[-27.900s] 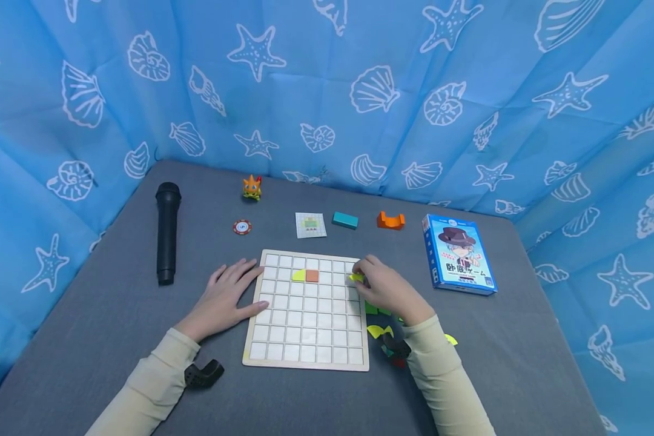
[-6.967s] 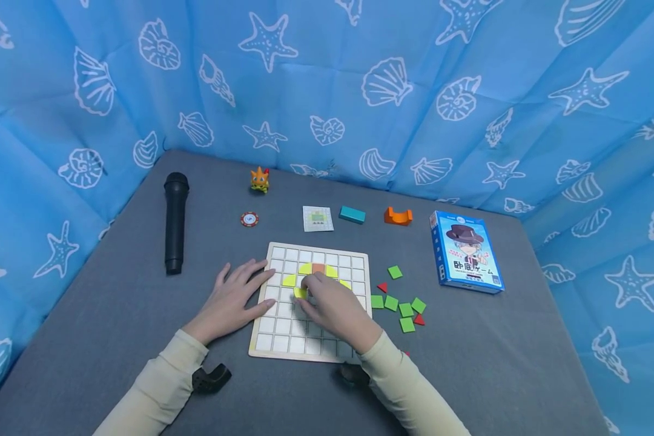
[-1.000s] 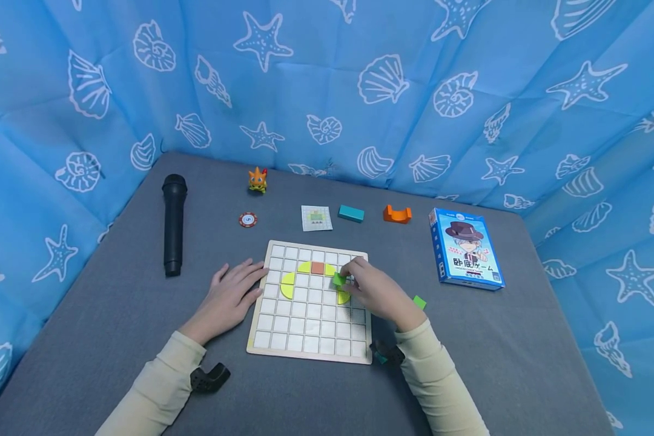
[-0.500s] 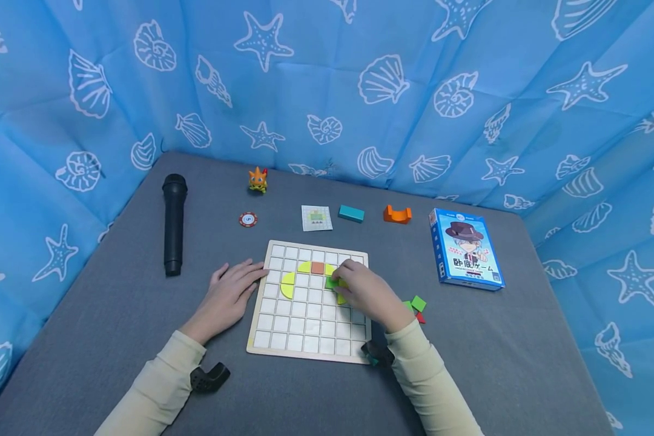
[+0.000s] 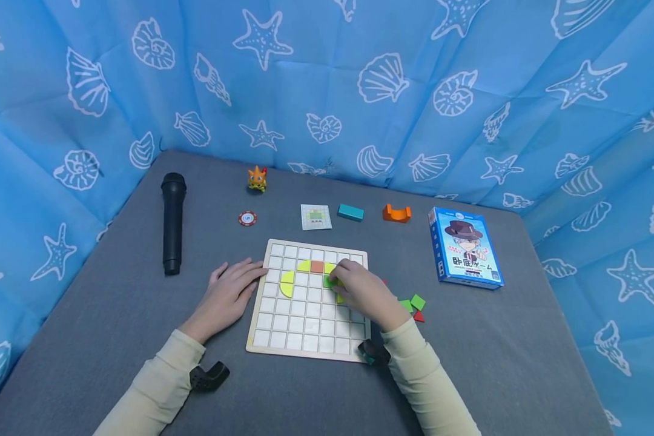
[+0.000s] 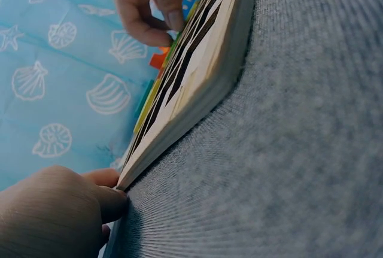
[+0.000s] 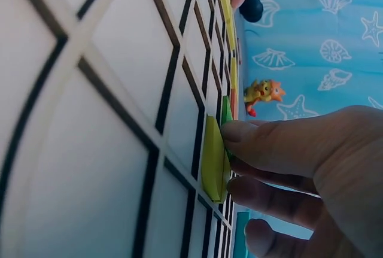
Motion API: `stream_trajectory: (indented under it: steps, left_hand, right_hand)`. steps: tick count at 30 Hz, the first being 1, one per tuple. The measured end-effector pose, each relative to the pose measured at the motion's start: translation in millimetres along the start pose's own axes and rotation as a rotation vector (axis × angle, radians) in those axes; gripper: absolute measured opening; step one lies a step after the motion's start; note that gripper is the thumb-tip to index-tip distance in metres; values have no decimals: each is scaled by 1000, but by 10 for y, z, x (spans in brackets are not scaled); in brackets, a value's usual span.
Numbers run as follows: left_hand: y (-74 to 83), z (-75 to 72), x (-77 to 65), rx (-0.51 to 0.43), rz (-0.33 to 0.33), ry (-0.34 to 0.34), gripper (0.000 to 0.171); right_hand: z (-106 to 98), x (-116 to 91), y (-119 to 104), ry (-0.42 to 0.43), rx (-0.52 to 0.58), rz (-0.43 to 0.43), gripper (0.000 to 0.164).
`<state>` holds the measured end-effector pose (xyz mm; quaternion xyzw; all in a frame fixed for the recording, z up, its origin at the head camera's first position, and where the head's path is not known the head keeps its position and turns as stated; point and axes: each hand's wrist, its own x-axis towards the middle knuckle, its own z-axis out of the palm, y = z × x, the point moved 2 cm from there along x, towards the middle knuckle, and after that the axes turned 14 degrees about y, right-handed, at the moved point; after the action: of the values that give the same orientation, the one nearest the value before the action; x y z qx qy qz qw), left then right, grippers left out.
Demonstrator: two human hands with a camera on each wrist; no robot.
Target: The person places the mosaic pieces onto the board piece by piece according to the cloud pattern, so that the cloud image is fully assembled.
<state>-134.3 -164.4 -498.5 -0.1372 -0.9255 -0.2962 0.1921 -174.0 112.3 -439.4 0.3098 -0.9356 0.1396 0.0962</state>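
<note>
A wooden grid board (image 5: 296, 350) lies on the grey table with white square cells. My left hand (image 5: 223, 301) rests at its left edge; in the left wrist view its fingers (image 6: 102, 177) touch the rim. My right hand (image 5: 366, 290) pinches a green square tile (image 5: 328, 281) over the board's upper right part. In the right wrist view my thumb presses the green tile (image 7: 227, 111), right beside a yellow piece (image 7: 213, 162). An orange-brown square (image 5: 317, 266) sits between yellow quarter-round pieces (image 5: 303, 265). Two more yellow pieces (image 5: 287, 284) lie further left on the board.
Loose green squares (image 5: 417, 302) and a red triangle (image 5: 419, 317) lie right of the board. Behind it are a pattern card (image 5: 316, 217), teal block (image 5: 350, 212), orange block (image 5: 396, 213), poker chip (image 5: 247, 218) and figurine (image 5: 257, 179). A microphone (image 5: 172, 224) and blue box (image 5: 465, 248) flank it.
Over the last second my right hand has moved slightly left and set the green tile lower against the board. Since the oldest frame several yellow pieces have been added. My left hand stays put.
</note>
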Motion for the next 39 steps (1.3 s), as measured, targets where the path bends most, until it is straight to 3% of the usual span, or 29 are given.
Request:
stream_trajectory:
  steps: [10, 20, 30, 35, 39]
  left_hand:
    - [14, -2, 1, -4, 0, -1, 36]
    - [5, 10, 3, -14, 7, -1, 36]
    - [-17, 19, -3, -8, -4, -6, 36]
    - [-13, 18, -4, -2, -2, -10, 36]
    - [0, 5, 0, -1, -7, -13, 36]
  right_hand:
    - [-68, -43, 24, 3, 17, -9, 17]
    - [-479, -346, 401, 49, -9, 165, 21]
    - [-800, -742, 798, -56, -2, 342, 28]
    - [-805, -900, 925, -158, 12, 411, 31]
    - [-734, -947, 980, -170, 5, 418, 31]
